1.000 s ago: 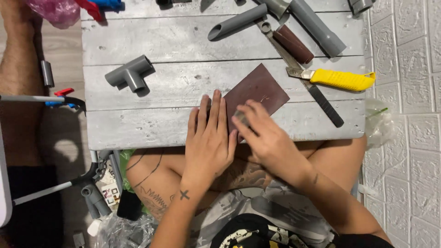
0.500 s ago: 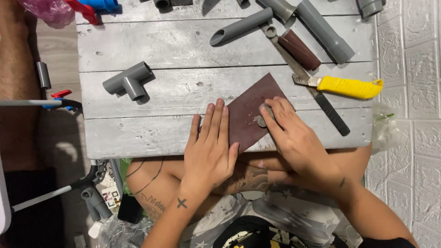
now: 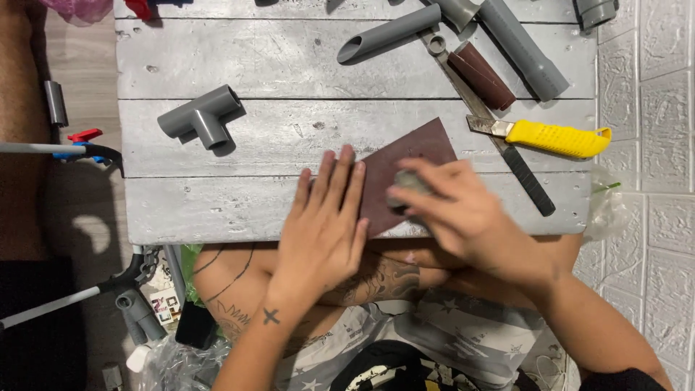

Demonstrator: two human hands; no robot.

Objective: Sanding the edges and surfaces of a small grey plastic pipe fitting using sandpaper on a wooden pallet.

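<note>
A dark brown sheet of sandpaper point(image 3: 413, 148) lies on the grey plank table point(image 3: 289, 65) near its front edge. My left hand point(image 3: 326, 221) presses flat on the sheet's left part, fingers spread. My right hand point(image 3: 452, 210) grips a small grey pipe piece point(image 3: 409, 181) and holds it down against the sandpaper; most of the piece is hidden by my fingers.
A grey tee fitting point(image 3: 203, 116) lies at the left. A yellow-handled utility knife point(image 3: 550, 137), a black-handled tool point(image 3: 525, 177), a sandpaper roll point(image 3: 481, 76) and grey pipes point(image 3: 391, 32) sit at the back right. A tiled wall point(image 3: 651, 145) borders the right.
My right hand has slid the pipe piece across the sandpaper, first up to the right, then back toward me. My left hand stays on the sheet.
</note>
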